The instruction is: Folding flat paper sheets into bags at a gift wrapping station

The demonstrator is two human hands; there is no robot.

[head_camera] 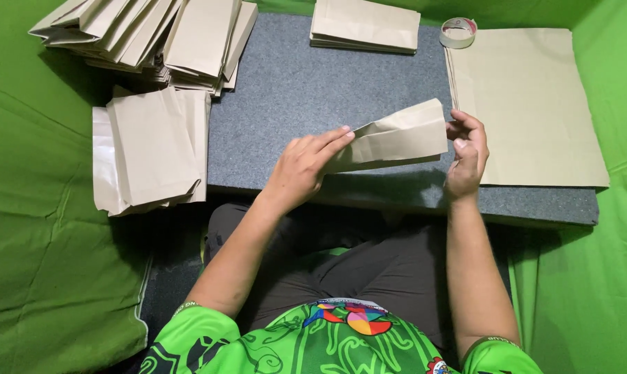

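Folded brown paper bag held between both hands above the front edge of the grey desk.

At the left of the frame, a loose stack of flat bags [150, 149] overhangs the desk [292, 90] edge; a fanned pile [147, 34] lies at upper left. At centre, the left hand [303, 166] lies flat, fingers [330, 142] extended and nearly straight, pressing the near-left end of the paper bag [396, 138] rather than gripping it. The bag's long axis runs left to right, rising slightly toward the right. The right hand [468, 156] holds the bag's right end, thumb and fingers closed in a pinch on that short edge. Both hands are in contact with the bag, one at each end. A large flat sheet [528, 104] lies just beyond the right hand; a tape roll [459, 32] and a small neat stack [365, 24] sit at upper centre-right.
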